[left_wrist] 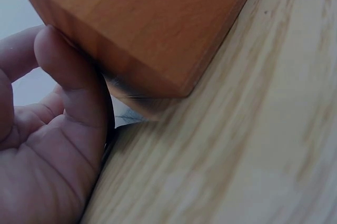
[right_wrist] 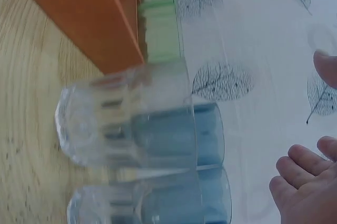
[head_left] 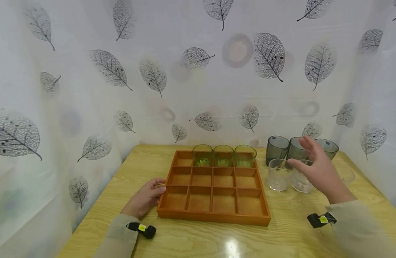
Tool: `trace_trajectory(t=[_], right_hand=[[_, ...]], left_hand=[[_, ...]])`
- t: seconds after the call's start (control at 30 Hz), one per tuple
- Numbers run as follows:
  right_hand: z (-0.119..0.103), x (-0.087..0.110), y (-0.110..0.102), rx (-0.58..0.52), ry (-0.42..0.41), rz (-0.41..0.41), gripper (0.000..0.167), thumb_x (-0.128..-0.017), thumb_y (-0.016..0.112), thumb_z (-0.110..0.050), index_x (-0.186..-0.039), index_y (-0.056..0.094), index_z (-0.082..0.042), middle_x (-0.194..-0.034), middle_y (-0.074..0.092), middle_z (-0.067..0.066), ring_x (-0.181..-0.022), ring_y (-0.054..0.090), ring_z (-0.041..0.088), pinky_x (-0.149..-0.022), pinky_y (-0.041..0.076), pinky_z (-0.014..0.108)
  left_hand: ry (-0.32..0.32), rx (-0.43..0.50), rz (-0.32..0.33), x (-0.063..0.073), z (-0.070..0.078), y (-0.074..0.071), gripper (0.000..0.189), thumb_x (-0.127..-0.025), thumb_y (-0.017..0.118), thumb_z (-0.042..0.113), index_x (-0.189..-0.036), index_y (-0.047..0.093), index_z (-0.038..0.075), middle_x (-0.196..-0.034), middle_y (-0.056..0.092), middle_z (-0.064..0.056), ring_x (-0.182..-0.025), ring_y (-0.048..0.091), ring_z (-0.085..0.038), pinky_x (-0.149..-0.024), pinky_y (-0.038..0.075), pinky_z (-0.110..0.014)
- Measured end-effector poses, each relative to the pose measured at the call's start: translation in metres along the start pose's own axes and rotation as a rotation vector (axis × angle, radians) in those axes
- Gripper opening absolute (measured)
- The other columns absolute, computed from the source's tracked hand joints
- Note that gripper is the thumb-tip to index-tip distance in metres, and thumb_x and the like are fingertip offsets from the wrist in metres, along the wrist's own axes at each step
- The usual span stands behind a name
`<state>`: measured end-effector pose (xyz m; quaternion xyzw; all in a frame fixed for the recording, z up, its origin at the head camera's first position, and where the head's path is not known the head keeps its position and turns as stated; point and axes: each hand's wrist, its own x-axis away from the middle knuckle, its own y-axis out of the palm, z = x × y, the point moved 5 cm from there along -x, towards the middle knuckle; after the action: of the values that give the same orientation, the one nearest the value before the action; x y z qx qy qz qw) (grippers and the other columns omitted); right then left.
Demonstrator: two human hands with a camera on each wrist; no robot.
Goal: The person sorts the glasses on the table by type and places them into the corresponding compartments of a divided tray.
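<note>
An orange-brown wooden tray (head_left: 214, 216) with square compartments lies on the table. Three green glasses (head_left: 223, 156) stand in its back row, from the second compartment to the right end. My left hand (head_left: 145, 198) touches the tray's left side, its thumb (left_wrist: 68, 60) against the outer wall. To the right of the tray stand clear glasses (head_left: 278, 175), one partly hidden by my right hand (head_left: 324, 175). That hand is above them, fingers and thumb spread, holding nothing. In the right wrist view, two clear glasses (right_wrist: 126, 118) show apart from the fingers.
Three smoky grey glasses (head_left: 277, 147) stand in a row behind the clear ones, near the table's back right corner. A white curtain (head_left: 198, 93) printed with leaves hangs along the back and sides. The wooden table (head_left: 185, 240) extends in front of the tray.
</note>
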<state>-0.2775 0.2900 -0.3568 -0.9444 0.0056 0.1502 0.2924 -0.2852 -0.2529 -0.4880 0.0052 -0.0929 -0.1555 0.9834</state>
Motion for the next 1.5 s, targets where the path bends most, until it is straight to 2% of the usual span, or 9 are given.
trace_trajectory(t=[0.2,0.3,0.4,0.43,0.57,0.67,0.83,1.2,1.5], right_hand=[[0.025,0.012,-0.026,0.004,0.047,0.029,0.097,-0.099,0.069,-0.032,-0.162,-0.005,-0.033,-0.168,0.007,0.011,-0.149,0.007,0.046,-0.112,0.009,0.068],[0.039,0.02,-0.039,-0.003,0.057,0.052,0.093,-0.101,0.065,-0.029,-0.161,-0.006,-0.036,-0.169,0.004,0.005,-0.152,0.003,0.036,-0.12,0.012,0.033],[0.053,0.027,-0.05,0.018,0.068,0.096,0.091,-0.102,0.063,-0.029,-0.161,-0.006,-0.034,-0.169,0.003,0.002,-0.153,0.0,0.031,-0.105,0.013,0.003],[0.058,0.029,-0.054,0.034,0.076,0.114,0.091,-0.102,0.063,-0.029,-0.162,-0.006,-0.033,-0.169,0.003,0.002,-0.153,0.001,0.032,-0.102,0.013,0.001],[0.077,0.037,-0.064,0.07,0.098,0.193,0.091,-0.102,0.062,-0.03,-0.163,-0.006,-0.027,-0.169,0.003,0.006,-0.153,0.001,0.029,-0.104,0.01,0.002],[0.092,0.044,-0.071,0.05,0.108,0.242,0.089,-0.103,0.06,-0.027,-0.162,-0.007,-0.026,-0.169,0.002,0.004,-0.154,0.001,0.02,-0.102,0.01,0.0],[0.117,0.053,-0.078,-0.027,0.163,0.285,0.087,-0.105,0.057,-0.024,-0.162,-0.008,-0.027,-0.169,0.0,0.001,-0.152,0.001,0.012,-0.11,0.011,0.008],[0.158,0.064,-0.069,-0.132,0.216,0.229,0.085,-0.107,0.053,-0.018,-0.161,-0.012,-0.019,-0.168,-0.001,0.003,-0.15,0.006,0.008,-0.109,0.019,0.012],[0.162,0.062,-0.056,-0.035,0.204,0.138,0.088,-0.107,0.054,-0.026,-0.16,-0.016,-0.021,-0.168,0.004,0.01,-0.148,0.013,0.008,-0.101,0.02,0.003]], left_hand=[[-0.005,-0.005,0.01,-0.002,-0.001,0.001,0.049,-0.105,0.058,0.015,-0.143,0.034,-0.004,-0.101,0.055,-0.005,-0.076,0.051,-0.013,-0.065,0.044,-0.025],[-0.013,-0.012,0.017,-0.003,-0.002,0.0,0.05,-0.105,0.059,0.017,-0.143,0.034,-0.004,-0.103,0.055,-0.005,-0.078,0.051,-0.014,-0.066,0.044,-0.026],[-0.022,-0.016,0.021,-0.003,-0.002,0.0,0.052,-0.104,0.059,0.019,-0.144,0.034,-0.003,-0.104,0.054,-0.006,-0.078,0.051,-0.014,-0.066,0.044,-0.026],[-0.026,-0.018,0.022,-0.003,-0.001,0.0,0.053,-0.104,0.06,0.019,-0.144,0.034,-0.003,-0.104,0.054,-0.007,-0.078,0.051,-0.015,-0.066,0.044,-0.026],[-0.032,-0.016,0.022,-0.003,-0.001,0.001,0.053,-0.104,0.06,0.019,-0.144,0.033,-0.003,-0.104,0.054,-0.007,-0.078,0.05,-0.015,-0.066,0.044,-0.026],[-0.031,-0.011,0.019,-0.003,-0.001,0.002,0.053,-0.104,0.06,0.018,-0.144,0.033,-0.004,-0.103,0.054,-0.006,-0.078,0.05,-0.014,-0.065,0.044,-0.026],[-0.029,-0.008,0.02,-0.003,-0.001,0.002,0.051,-0.104,0.059,0.017,-0.143,0.034,-0.003,-0.103,0.054,-0.005,-0.077,0.05,-0.014,-0.065,0.044,-0.026],[-0.031,-0.02,0.022,-0.003,0.0,0.001,0.05,-0.104,0.059,0.018,-0.143,0.034,-0.003,-0.103,0.054,-0.006,-0.077,0.051,-0.014,-0.065,0.044,-0.026],[-0.022,-0.023,0.027,-0.002,-0.001,-0.002,0.05,-0.104,0.06,0.018,-0.143,0.035,-0.003,-0.102,0.054,-0.006,-0.078,0.052,-0.014,-0.065,0.044,-0.026]])
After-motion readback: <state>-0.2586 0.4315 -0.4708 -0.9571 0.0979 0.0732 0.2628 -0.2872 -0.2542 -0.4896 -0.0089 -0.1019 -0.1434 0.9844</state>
